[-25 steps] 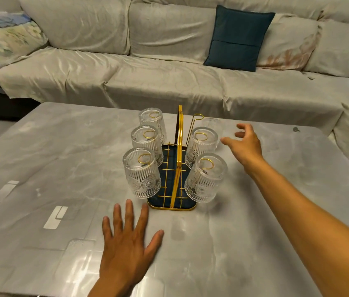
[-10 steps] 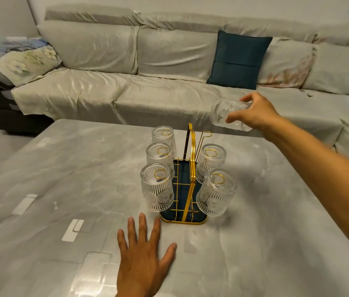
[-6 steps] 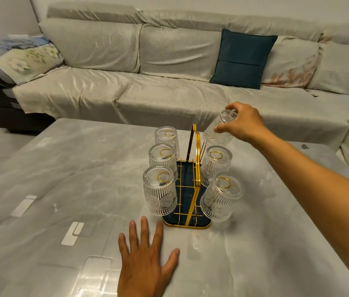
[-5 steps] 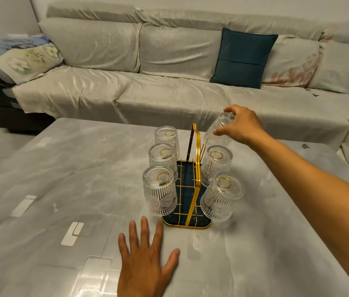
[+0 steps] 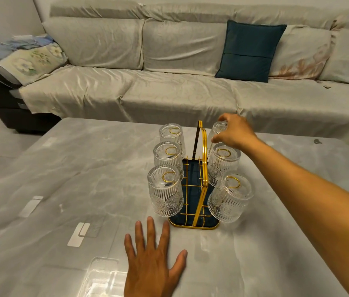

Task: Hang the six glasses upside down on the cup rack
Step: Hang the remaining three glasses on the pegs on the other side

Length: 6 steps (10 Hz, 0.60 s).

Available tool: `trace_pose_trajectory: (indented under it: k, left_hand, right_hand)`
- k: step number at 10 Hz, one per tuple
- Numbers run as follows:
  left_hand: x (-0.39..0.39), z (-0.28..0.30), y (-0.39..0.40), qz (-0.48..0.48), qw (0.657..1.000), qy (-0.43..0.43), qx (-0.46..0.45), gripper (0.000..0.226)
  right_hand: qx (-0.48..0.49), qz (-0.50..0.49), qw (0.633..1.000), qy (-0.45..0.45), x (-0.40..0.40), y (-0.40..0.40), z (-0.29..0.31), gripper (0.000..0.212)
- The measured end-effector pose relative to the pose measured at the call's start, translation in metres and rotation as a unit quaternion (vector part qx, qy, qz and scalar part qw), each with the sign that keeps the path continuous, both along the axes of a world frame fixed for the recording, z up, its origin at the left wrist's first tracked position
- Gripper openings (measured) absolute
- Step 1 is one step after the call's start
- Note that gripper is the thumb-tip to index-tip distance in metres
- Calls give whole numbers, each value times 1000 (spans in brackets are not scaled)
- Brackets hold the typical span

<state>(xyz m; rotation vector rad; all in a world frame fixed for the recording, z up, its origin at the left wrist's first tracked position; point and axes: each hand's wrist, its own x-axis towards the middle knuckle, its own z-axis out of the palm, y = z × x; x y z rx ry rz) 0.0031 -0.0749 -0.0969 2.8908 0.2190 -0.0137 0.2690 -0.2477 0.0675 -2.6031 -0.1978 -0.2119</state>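
Note:
A gold wire cup rack (image 5: 203,159) with a dark blue base stands mid-table. Three ribbed clear glasses hang upside down on its left side: far (image 5: 172,136), middle (image 5: 167,158) and near (image 5: 165,192). On the right side, a near glass (image 5: 231,199) and a middle glass (image 5: 222,162) hang upside down too. My right hand (image 5: 234,131) grips the base of the far right glass (image 5: 218,130), upside down at the rack's far right peg. My left hand (image 5: 151,260) lies flat on the table in front of the rack, fingers spread.
The grey marble-look table (image 5: 83,189) ends just beyond the rack. Behind it runs a long beige sofa (image 5: 147,93) with a dark teal cushion (image 5: 248,50). A floral blanket (image 5: 32,61) lies on the sofa's left arm.
My right hand picked up the last glass from the table's far right, turned it upside down and lowered it onto the rack's far right peg. My left hand stayed flat.

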Motion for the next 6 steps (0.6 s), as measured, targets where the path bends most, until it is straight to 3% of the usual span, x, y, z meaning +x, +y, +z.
trace_pose_trajectory:
  k: [3,6]
  left_hand:
    - [0,-9,-1,3,999,-35,1,76]
    - [1,-8,-1,15,1000,12,-13,90]
  right_hand:
    - [-16,8,1000,24,8,-2,-5,68]
    - [114,-17,993,10,-34,-24,7,64]
